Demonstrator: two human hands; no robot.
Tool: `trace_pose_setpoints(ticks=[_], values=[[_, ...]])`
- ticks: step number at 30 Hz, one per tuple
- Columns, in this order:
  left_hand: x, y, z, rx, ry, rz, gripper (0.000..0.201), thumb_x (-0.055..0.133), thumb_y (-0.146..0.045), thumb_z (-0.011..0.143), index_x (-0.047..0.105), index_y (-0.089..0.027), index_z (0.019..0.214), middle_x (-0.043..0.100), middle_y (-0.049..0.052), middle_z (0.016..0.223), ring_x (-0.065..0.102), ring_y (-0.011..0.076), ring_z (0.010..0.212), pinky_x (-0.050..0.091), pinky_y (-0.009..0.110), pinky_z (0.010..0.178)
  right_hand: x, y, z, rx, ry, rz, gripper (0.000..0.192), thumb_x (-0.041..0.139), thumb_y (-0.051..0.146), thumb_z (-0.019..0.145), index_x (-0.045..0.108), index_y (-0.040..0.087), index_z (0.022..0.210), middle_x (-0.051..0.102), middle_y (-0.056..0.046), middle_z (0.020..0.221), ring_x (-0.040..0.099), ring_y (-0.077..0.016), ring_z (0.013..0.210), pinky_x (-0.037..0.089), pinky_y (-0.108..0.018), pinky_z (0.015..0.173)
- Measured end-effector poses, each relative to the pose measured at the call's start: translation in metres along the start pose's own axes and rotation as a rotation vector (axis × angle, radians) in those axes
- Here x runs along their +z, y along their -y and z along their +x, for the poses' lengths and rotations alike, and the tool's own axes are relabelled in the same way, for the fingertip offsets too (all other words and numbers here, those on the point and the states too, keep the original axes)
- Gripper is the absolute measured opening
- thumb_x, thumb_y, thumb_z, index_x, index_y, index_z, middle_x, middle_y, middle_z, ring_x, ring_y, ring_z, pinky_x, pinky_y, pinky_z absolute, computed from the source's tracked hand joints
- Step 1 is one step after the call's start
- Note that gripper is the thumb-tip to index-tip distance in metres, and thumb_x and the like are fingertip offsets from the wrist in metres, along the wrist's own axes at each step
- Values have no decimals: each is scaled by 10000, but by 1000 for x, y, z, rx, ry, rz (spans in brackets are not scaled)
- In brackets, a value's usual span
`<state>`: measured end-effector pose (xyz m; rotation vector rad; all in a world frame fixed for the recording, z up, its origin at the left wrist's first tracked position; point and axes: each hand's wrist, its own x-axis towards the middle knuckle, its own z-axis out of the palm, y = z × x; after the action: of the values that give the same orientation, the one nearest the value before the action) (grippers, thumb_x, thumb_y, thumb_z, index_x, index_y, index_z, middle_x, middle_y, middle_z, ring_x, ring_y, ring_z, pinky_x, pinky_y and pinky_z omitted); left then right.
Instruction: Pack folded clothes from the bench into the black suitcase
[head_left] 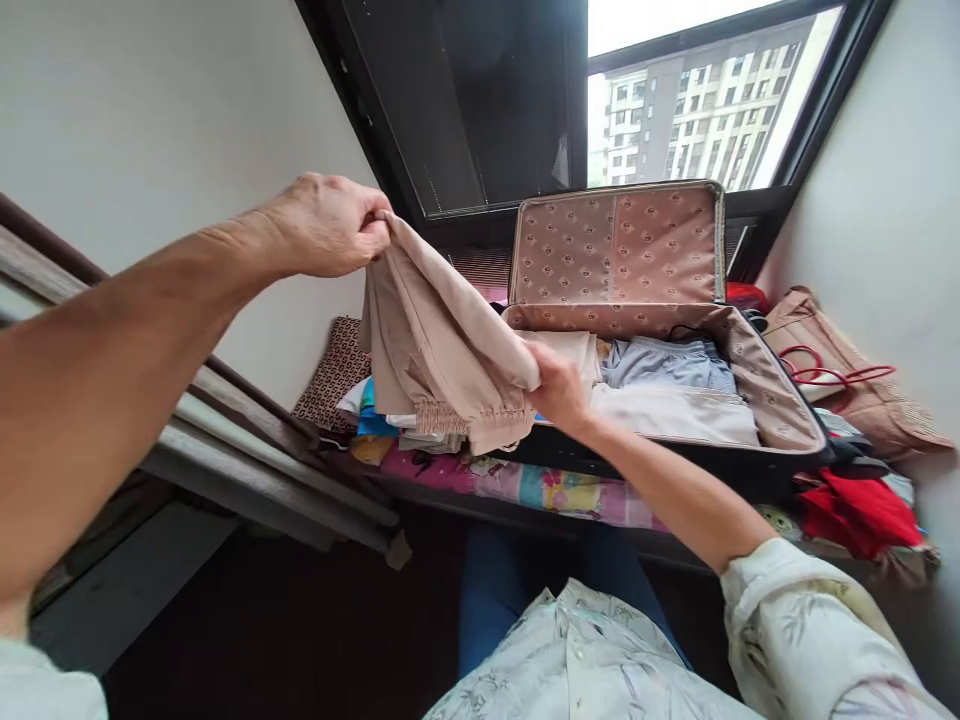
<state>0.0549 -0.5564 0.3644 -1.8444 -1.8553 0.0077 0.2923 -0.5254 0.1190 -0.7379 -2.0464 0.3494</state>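
Observation:
A pair of beige trousers (442,345) with a gathered elastic waistband hangs folded in the air between my two hands. My left hand (334,225) is closed on its upper left end, raised higher than the other. My right hand (556,382) grips the right end of the fold, just in front of the suitcase's left side. The open suitcase (791,405) has a patterned pink lining, and its lid leans back toward the window. Inside lie grey-blue shorts (667,362) and a folded whitish garment (675,412). The trousers hide part of the suitcase's left end.
A flowered cloth (570,492) covers the ledge under the suitcase. A brown patterned cushion (334,370) and folded clothes are at left. At right sit a beige bag (814,335) with red handles and a red cloth (862,512). Curtains (277,480) hang at lower left.

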Motion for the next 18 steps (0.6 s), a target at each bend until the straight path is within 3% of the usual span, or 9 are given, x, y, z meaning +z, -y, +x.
trace_pose_setpoints(ticks=[4, 9, 14, 18], values=[[8, -7, -26, 9, 60, -162, 485, 284, -352, 939, 675, -92, 1058, 619, -31, 850, 645, 152, 951, 459, 330, 926, -81, -33, 12, 22, 5, 218, 182, 568, 222, 841, 690, 135, 942, 644, 2, 798, 582, -153, 773, 469, -273, 716], [22, -38, -23, 75, 5, -351, 294, 396, -171, 925, 655, -78, 1028, 667, 6, 837, 643, 123, 865, 509, 295, 903, -152, -42, 38, 83, 25, 80, 159, 645, 214, 827, 693, 70, 875, 574, 46, 739, 499, -82, 714, 407, -240, 704], [37, -64, 4, 130, -54, -447, 333, 348, -156, 951, 648, -31, 1029, 651, 40, 893, 666, 165, 977, 485, 351, 931, -184, -47, 48, 205, 51, -124, 418, 527, 316, 898, 676, -66, 978, 608, 15, 802, 454, -55, 756, 357, -294, 707], [58, -73, 24, 114, -29, -516, 279, 422, -211, 926, 672, -111, 1000, 646, 28, 836, 647, 169, 896, 496, 320, 873, -182, -64, 53, 340, 77, -112, 239, 627, 229, 844, 709, 45, 973, 603, 23, 753, 471, -86, 708, 390, -274, 691]])
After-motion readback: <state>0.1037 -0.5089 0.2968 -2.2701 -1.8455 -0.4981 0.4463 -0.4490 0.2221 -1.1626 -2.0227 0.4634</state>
